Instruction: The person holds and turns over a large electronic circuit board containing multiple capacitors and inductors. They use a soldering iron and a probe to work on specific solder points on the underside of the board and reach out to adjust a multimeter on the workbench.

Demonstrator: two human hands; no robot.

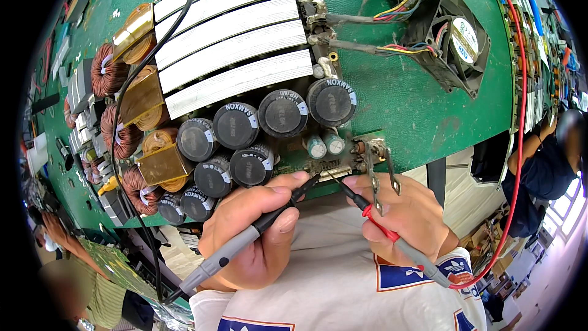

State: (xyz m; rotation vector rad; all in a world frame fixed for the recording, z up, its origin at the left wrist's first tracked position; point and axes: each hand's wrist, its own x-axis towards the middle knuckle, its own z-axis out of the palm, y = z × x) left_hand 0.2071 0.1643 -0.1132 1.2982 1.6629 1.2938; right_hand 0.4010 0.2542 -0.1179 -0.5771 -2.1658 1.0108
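My left hand (257,224) is closed around a grey and black test probe (229,250), its tip pointing right toward the near edge of a power circuit board. In my right hand (410,220) is a red and grey test probe (392,236), its tip slanting up and left. Both tips meet close to a white connector (335,175) on the board's edge; whether they touch its pins I cannot tell. Metal terminal tabs (375,178) stand beside my right fingers. Behind the probes are two small green-white capacitors (324,145) and several large black capacitors (282,113).
White finned heatsinks (233,37) cover the board's middle, with copper coils (125,132) at left. Wired to its right side is a black fan (453,40). A black cable (144,64) crosses the board; a red cable (522,86) arcs at right. People are nearby on both sides.
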